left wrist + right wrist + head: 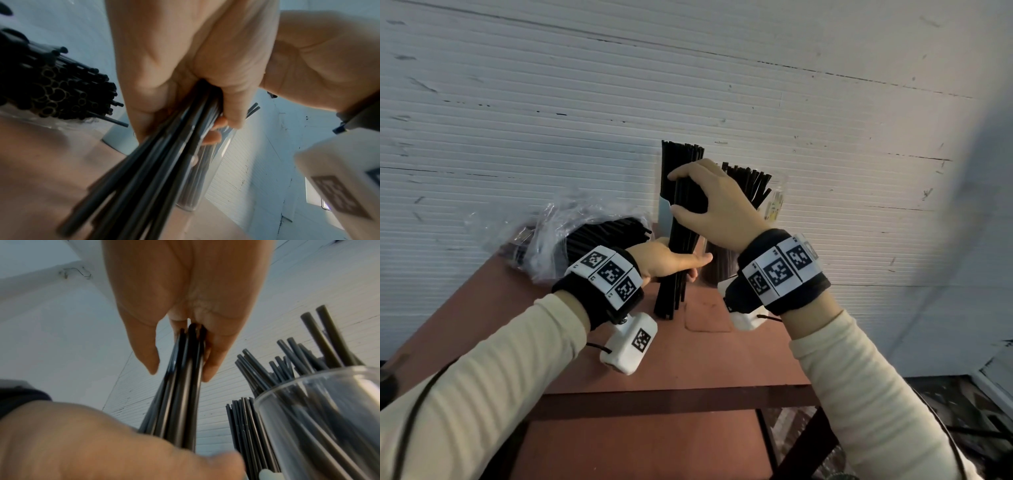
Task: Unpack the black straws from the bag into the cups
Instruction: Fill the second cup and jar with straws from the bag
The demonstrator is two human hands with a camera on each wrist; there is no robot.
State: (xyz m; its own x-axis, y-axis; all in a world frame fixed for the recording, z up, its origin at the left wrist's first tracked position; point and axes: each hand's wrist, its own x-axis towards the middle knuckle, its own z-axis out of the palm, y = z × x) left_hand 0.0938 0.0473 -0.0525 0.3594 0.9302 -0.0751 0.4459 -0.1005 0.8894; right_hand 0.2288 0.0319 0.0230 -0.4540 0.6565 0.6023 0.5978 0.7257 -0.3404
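Observation:
A bundle of black straws (669, 297) stands nearly upright over the table, held by both hands. My left hand (671, 261) grips its middle, fingers curled round it (144, 178). My right hand (709, 202) grips the bundle's upper end, thumb on one side and fingers on the other (180, 402). The clear plastic bag (558, 233) lies to the left with more black straws (51, 89) in it. Behind the hands stand two cups: a left cup (663, 212) and a clear right cup (775, 202) (318, 418), both holding black straws.
Everything stands on a small red-brown table (619, 359) pushed against a white ribbed wall (551, 102). The table's front edge has a dark crossbar (671, 397), with floor visible below at the right.

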